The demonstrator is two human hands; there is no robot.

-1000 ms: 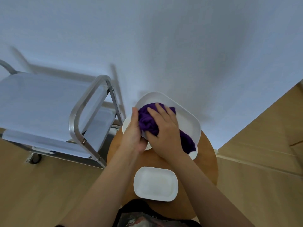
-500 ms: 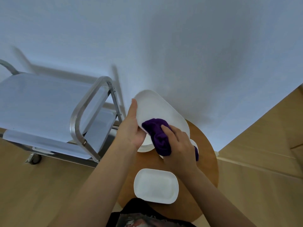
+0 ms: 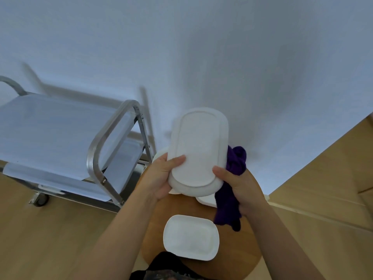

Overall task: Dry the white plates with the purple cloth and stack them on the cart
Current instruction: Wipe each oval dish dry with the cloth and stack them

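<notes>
While the cart [image 3: 66, 138] runs off the left edge, only its steel handle [image 3: 113, 142], two pale shelves and one caster [image 3: 39, 199] show. Just right of it the left hand [image 3: 161, 178] grips the near end of a white plate [image 3: 198, 150], thumb curled onto the upturned underside, the other fingers hidden behind it. That plate is held tilted above the round wooden table [image 3: 248, 257] and covers most of a stack of plates [image 3: 205, 199] beneath (their number cannot be told). The right hand [image 3: 240, 186] pinches the plate's right rim with its thumb while its fingers clutch the purple cloth [image 3: 228, 209], partly hidden behind plate and palm. A second white plate [image 3: 190, 237] lies on the table's near side. No writing is legible anywhere.
</notes>
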